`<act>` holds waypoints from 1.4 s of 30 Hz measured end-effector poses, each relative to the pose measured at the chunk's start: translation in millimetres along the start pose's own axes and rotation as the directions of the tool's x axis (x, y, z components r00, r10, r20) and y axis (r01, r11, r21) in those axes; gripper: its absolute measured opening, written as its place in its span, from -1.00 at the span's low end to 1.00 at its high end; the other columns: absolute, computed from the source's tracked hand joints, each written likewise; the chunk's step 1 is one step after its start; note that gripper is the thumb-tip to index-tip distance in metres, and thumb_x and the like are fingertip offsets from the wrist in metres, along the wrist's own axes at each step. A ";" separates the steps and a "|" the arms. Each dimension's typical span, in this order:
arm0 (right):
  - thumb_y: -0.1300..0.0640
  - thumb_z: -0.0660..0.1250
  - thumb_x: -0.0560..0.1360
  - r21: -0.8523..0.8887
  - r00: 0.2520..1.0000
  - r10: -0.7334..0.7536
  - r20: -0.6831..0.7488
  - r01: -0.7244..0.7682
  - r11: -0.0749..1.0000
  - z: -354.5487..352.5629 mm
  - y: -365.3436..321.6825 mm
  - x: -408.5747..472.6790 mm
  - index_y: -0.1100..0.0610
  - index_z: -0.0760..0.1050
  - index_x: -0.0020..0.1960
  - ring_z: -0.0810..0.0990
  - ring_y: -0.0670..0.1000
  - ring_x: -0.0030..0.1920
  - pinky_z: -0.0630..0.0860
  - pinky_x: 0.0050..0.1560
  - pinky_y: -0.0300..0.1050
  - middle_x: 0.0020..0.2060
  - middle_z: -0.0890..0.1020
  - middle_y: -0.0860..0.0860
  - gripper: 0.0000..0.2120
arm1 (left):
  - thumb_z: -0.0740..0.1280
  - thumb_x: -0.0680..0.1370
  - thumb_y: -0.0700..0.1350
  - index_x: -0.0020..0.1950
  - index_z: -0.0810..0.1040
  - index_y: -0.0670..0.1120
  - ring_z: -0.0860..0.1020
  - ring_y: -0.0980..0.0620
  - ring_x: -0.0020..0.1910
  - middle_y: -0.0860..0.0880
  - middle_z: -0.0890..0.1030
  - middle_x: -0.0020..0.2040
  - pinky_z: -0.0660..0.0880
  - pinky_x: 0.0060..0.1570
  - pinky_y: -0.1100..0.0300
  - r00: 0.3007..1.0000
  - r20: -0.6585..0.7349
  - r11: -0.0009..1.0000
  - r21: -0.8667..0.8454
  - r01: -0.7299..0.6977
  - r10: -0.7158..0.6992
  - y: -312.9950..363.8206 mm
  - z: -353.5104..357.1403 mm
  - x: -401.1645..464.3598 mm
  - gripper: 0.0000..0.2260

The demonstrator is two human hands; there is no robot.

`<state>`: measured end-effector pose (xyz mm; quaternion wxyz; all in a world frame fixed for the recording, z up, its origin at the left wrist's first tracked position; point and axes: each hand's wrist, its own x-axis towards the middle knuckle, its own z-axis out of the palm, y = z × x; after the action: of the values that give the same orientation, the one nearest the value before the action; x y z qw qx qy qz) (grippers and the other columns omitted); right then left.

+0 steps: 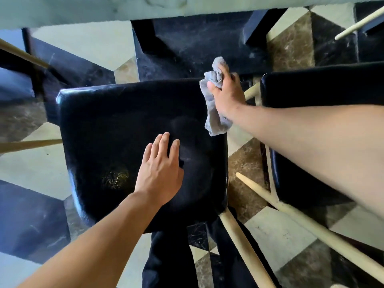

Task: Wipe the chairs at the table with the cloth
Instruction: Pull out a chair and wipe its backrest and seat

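right hand grips grey cloth at black chair seat far-right corner | left hand flat, fingers straight, apparently resting on seat | second chair just beside

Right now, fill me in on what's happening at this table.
A person is leaning over a black chair seat pulled up near the table. The right hand holds a bunched grey cloth at the seat's far right edge, part of it hanging down the side. The left hand lies flat on the seat, fingers straight. A second black chair stands just to the right.
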<state>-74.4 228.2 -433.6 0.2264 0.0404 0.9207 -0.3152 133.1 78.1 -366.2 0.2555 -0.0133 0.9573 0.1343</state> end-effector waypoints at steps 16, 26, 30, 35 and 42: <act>-0.14 0.34 0.58 -0.391 0.563 -0.696 0.445 0.822 0.415 97.9 -85.2 -44.4 -0.03 0.32 0.55 0.31 0.26 0.49 0.24 0.50 0.28 0.47 0.42 0.08 -0.41 | 0.38 0.43 -0.15 0.45 0.37 -0.27 0.22 -0.35 0.49 -0.38 0.28 0.47 0.26 0.41 -0.24 0.960 -0.106 0.964 -0.086 0.252 -0.261 -161.3 -21.1 -27.2 -0.39; -0.31 0.10 0.55 -0.499 0.940 -0.300 0.162 0.341 0.797 129.4 -157.6 3.7 0.03 0.47 0.22 0.55 0.23 0.19 0.45 0.22 0.13 0.16 0.60 0.05 -0.51 | 0.37 0.42 -0.17 0.42 0.36 -0.26 0.23 -0.36 0.44 -0.39 0.29 0.43 0.24 0.39 -0.25 0.906 -0.107 0.910 -0.126 0.396 -0.409 -246.2 6.0 -67.9 -0.42; -0.23 0.18 0.60 -0.421 0.811 -0.507 0.290 0.585 0.694 190.7 -216.5 -19.5 -0.01 0.46 0.31 0.56 0.21 0.18 0.46 0.13 0.06 0.21 0.58 0.04 -0.59 | 0.40 0.44 -0.17 0.39 0.38 -0.25 0.23 -0.36 0.46 -0.37 0.32 0.42 0.24 0.39 -0.28 0.889 -0.114 0.888 -0.191 0.419 -0.444 -273.3 17.4 -84.7 -0.46; -0.16 0.22 0.58 -0.535 0.641 -0.566 0.518 0.759 0.370 260.1 -262.1 -80.5 -0.07 0.46 0.33 0.35 0.21 0.38 0.26 0.42 0.18 0.36 0.45 -0.02 -0.63 | 0.35 0.51 -0.10 0.42 0.37 -0.20 0.30 -0.28 0.43 -0.28 0.36 0.41 0.31 0.36 -0.19 0.875 -0.043 0.860 -0.213 0.464 -0.483 -301.6 26.4 -114.5 -0.50; -0.26 0.08 0.56 -0.212 0.193 -0.427 0.883 0.977 0.003 257.3 -226.5 -171.3 -0.02 0.62 0.16 0.47 0.16 0.18 0.26 0.40 0.14 0.16 0.59 0.02 -0.53 | 0.25 0.59 -0.02 0.41 0.37 -0.13 0.49 -0.20 0.24 -0.19 0.48 0.32 0.46 0.16 -0.07 0.761 0.302 0.698 -0.305 0.647 -0.574 -313.6 46.7 -145.0 -0.59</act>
<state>130.3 -94.8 -410.3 0.2756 -0.6813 0.6749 0.0665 311.3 -218.0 -412.2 0.3646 -0.3696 0.8230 0.2306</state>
